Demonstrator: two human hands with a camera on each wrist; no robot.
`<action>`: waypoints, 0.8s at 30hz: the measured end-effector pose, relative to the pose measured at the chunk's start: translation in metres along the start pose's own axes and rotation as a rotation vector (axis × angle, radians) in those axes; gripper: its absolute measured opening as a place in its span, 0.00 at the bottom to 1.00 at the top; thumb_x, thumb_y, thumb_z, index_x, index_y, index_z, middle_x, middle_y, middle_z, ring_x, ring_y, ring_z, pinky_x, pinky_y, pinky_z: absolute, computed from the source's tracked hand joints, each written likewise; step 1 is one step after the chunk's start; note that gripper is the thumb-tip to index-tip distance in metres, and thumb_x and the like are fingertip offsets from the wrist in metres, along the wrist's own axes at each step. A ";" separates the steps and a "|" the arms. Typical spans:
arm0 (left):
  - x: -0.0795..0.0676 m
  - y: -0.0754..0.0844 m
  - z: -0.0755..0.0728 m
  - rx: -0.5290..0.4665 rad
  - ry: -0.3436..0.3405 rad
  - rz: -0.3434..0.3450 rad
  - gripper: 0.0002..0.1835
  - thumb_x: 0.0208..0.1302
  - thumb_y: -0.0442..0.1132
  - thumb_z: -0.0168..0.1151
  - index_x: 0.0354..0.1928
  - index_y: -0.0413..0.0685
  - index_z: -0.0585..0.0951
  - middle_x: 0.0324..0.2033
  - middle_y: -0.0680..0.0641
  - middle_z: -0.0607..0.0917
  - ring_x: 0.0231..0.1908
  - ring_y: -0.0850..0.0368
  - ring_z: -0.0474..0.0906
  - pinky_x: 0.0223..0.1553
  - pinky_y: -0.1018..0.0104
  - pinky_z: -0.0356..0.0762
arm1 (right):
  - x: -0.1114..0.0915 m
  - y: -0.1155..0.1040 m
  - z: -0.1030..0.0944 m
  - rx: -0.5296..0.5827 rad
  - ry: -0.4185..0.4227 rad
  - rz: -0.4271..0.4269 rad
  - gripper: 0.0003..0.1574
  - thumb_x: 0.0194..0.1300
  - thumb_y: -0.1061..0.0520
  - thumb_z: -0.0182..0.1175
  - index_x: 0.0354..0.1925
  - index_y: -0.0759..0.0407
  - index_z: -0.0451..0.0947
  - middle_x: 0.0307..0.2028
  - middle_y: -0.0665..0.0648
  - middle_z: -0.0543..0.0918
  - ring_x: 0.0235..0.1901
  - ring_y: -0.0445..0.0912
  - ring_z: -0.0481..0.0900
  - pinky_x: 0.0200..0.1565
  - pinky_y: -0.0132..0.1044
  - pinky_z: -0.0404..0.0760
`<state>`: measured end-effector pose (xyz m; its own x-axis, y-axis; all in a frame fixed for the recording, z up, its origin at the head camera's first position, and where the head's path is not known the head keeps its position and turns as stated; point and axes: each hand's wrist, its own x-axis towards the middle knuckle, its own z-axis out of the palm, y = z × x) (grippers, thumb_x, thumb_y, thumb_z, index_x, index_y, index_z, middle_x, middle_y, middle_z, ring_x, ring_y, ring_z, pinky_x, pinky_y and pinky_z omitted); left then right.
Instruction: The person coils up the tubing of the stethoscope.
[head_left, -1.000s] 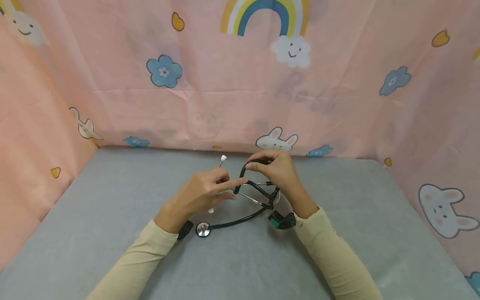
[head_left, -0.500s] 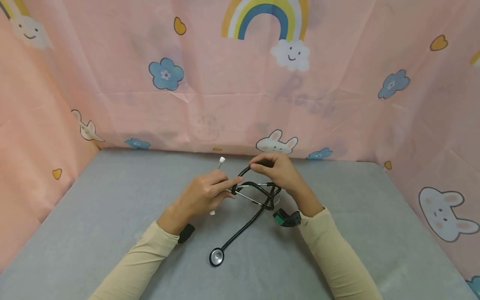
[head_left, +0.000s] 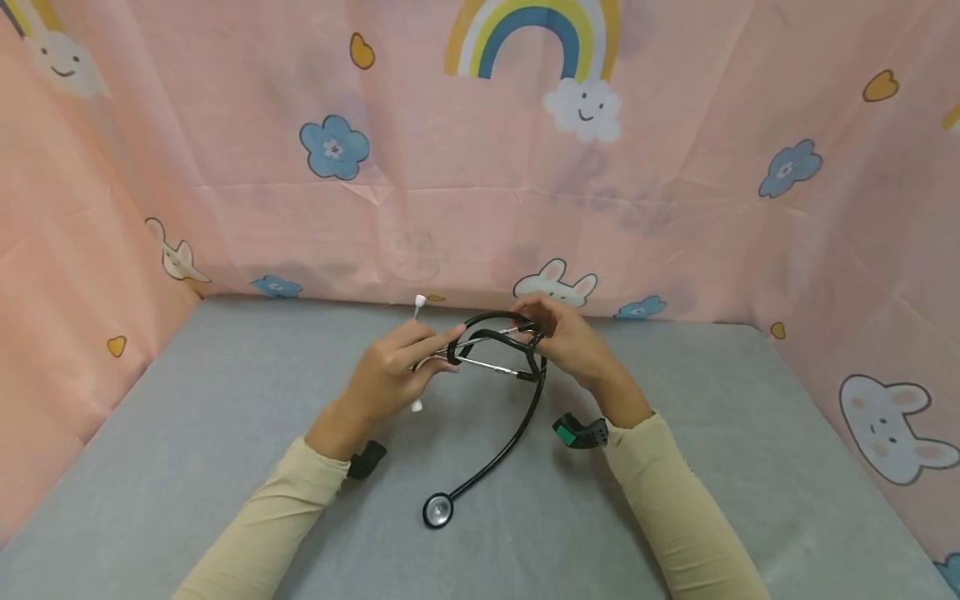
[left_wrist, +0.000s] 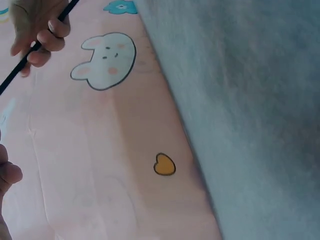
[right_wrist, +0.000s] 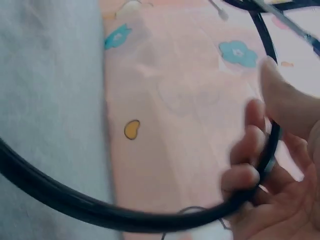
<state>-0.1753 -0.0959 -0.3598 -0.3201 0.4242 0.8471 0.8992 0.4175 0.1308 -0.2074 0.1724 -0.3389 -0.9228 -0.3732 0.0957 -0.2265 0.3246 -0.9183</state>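
While I watch from the head view, my left hand point(head_left: 390, 367) has its fingers curled round the metal ear tubes of the stethoscope point(head_left: 491, 350), with the forefinger laid out straight along them. One white eartip point(head_left: 420, 302) pokes up beyond the knuckles and the other shows below the hand. My right hand point(head_left: 566, 342) pinches the looped black tubing at the far side, thumb and fingers closed on it. The loop hangs between both hands, lifted off the grey table point(head_left: 225, 400). From there the tube runs down toward me, its long axis slanting left, ending at the chest piece point(head_left: 438, 509) resting on the table.
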 end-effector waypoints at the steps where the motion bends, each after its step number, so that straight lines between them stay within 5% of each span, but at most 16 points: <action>1: 0.000 -0.002 -0.001 0.000 0.009 -0.008 0.27 0.46 0.35 0.78 0.52 0.40 0.85 0.27 0.49 0.80 0.27 0.59 0.71 0.27 0.71 0.69 | 0.000 0.000 0.001 -0.005 0.012 -0.022 0.22 0.69 0.64 0.61 0.60 0.60 0.70 0.59 0.65 0.78 0.52 0.52 0.77 0.47 0.39 0.74; 8: 0.002 -0.003 0.000 -0.092 0.062 -0.008 0.26 0.43 0.33 0.79 0.50 0.42 0.87 0.26 0.49 0.82 0.26 0.59 0.70 0.26 0.70 0.67 | 0.001 -0.002 0.010 -0.189 0.238 -0.295 0.14 0.67 0.64 0.63 0.51 0.60 0.81 0.48 0.60 0.83 0.39 0.43 0.77 0.39 0.29 0.75; 14: 0.000 0.003 0.005 -0.246 0.128 -0.103 0.26 0.43 0.26 0.77 0.50 0.36 0.86 0.26 0.46 0.82 0.24 0.60 0.71 0.25 0.70 0.71 | 0.003 -0.001 0.032 -0.513 0.364 -0.548 0.08 0.62 0.63 0.68 0.41 0.60 0.88 0.39 0.60 0.87 0.39 0.52 0.81 0.39 0.42 0.81; 24: 0.005 -0.004 -0.011 -0.033 0.286 -0.243 0.19 0.45 0.29 0.79 0.44 0.38 0.87 0.26 0.42 0.84 0.26 0.56 0.74 0.28 0.67 0.73 | -0.004 -0.008 0.068 -0.587 0.223 -0.471 0.07 0.56 0.56 0.74 0.36 0.54 0.90 0.33 0.52 0.89 0.30 0.44 0.79 0.33 0.35 0.78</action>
<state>-0.1777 -0.1041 -0.3503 -0.4337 0.0721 0.8982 0.8178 0.4500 0.3588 -0.1810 0.1117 -0.3577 -0.7157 -0.4222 0.5564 -0.6795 0.6051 -0.4149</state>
